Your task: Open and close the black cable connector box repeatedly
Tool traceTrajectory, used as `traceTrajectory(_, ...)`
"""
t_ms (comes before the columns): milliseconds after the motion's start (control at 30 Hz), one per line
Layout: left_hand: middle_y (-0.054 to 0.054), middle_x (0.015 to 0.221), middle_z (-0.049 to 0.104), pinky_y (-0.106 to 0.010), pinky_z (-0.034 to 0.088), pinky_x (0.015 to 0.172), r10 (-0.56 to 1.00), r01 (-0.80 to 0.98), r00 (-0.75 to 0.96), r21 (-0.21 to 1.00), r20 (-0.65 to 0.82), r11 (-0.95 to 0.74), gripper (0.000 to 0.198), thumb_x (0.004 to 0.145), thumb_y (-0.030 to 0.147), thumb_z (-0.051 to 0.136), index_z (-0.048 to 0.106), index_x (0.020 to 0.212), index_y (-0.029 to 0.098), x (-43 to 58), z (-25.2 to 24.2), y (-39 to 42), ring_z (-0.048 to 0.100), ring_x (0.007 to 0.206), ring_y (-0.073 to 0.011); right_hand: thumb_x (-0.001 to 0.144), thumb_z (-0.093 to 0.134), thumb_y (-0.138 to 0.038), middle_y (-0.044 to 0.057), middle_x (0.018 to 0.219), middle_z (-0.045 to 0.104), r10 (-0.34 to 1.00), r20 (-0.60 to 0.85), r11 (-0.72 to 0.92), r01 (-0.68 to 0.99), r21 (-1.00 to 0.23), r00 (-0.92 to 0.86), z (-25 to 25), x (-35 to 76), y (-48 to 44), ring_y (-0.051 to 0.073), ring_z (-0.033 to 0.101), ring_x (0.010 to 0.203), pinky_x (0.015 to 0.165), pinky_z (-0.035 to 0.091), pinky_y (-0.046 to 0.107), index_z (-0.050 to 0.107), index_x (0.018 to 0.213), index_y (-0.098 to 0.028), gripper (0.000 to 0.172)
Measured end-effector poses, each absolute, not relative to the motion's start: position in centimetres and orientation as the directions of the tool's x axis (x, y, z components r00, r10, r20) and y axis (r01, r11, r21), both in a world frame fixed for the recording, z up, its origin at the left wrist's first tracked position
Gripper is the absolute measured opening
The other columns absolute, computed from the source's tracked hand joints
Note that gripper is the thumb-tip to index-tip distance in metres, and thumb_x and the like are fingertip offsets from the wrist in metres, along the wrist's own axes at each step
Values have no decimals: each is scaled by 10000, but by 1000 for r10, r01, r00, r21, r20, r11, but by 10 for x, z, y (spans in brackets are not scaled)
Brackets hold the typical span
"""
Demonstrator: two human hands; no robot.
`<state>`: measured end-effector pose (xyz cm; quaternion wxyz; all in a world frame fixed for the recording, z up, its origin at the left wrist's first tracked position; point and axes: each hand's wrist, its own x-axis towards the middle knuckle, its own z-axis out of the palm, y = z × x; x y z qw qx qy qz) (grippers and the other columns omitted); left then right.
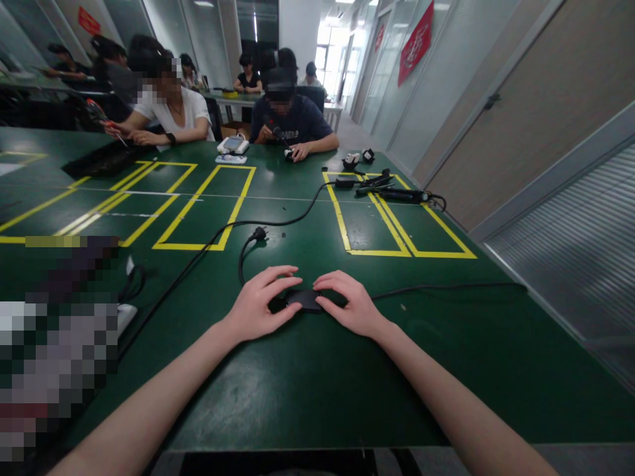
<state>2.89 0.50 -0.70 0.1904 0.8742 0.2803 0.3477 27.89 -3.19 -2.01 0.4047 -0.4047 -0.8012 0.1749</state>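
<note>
A black power adapter [305,301] lies on the green table in front of me, a cable leaving it at each end. My left hand [260,303] curves round its left end, thumb along the near edge and fingers over the far side. On the right end, my right hand [351,303] grips with thumb and fingertips. Beyond my left hand rests a black mains plug [258,233], its cord running back behind that hand. Another cord [456,286] stretches from near my right hand toward the table's right edge. My palms hide part of the adapter's ends.
Yellow tape rectangles [222,247] mark the table. A second adapter [346,182] and black tools [397,194] lie at the far right; a long cable [218,233] crosses diagonally. Two co-workers sit opposite, one in a white top [191,112], one in a dark shirt [302,125].
</note>
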Motion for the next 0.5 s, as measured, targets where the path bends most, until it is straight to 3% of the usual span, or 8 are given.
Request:
traceTrajectory(67,-121,1320,703,-419,537,1030,546,338,700,459,461,-822,277,957,350,670,708,1199,221,33,-10,2,677,1200,-268,976,646,-293,86,1052,754,785,476,620,513,-594,-397,-19,276,-33,240,685,997,907,547,416,696,1063,-227,120)
traceTrajectory(167,-98,1255,729,-401,550,980,531,362,773,446,347,-818,274,934,255,689,688,1206,223,37,-13,2,696,1143,-253,967,647,-290,83,1023,745,819,408,573,544,-613,-404,-18,273,-34,243,666,974,866,551,406,681,1077,-226,131)
traceTrajectory(500,-91,1288,710,-393,514,988,551,394,784,456,286,-798,269,937,222,690,652,1203,229,36,-15,4,668,1179,-248,981,632,-298,81,1013,725,822,434,569,523,-634,-368,-15,272,-35,226,659,956,853,520,376,665,1011,-221,89)
